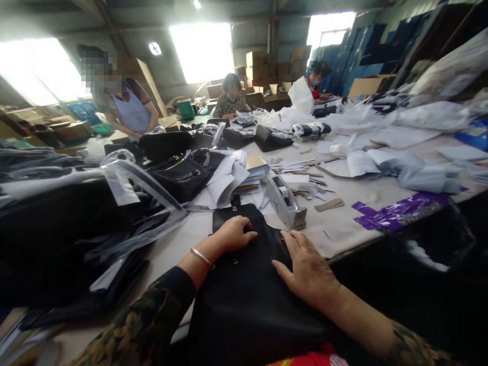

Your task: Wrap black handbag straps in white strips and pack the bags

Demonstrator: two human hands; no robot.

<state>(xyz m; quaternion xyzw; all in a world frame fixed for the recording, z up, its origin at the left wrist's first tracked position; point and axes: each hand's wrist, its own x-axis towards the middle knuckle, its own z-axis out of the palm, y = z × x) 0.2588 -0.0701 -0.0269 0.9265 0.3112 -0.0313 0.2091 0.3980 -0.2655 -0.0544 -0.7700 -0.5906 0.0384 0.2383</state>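
A black leather-look bag lies in front of me, its lower part at the table's near edge and its top pointing away. My left hand is on its upper front, fingers curled down against the bag and the thumb pointing right; a silver bangle circles that wrist. My right hand grips the bag's right edge, thumb on the front and fingertips at the side. Small gold-coloured fittings show near the left hand. Just beyond the bag stands a grey tape dispenser.
More black bags with clear plastic strips pile up at left. White papers and cardboard strips lie beyond the bag. Purple plastic hangs at the right table edge. Co-workers are across the table.
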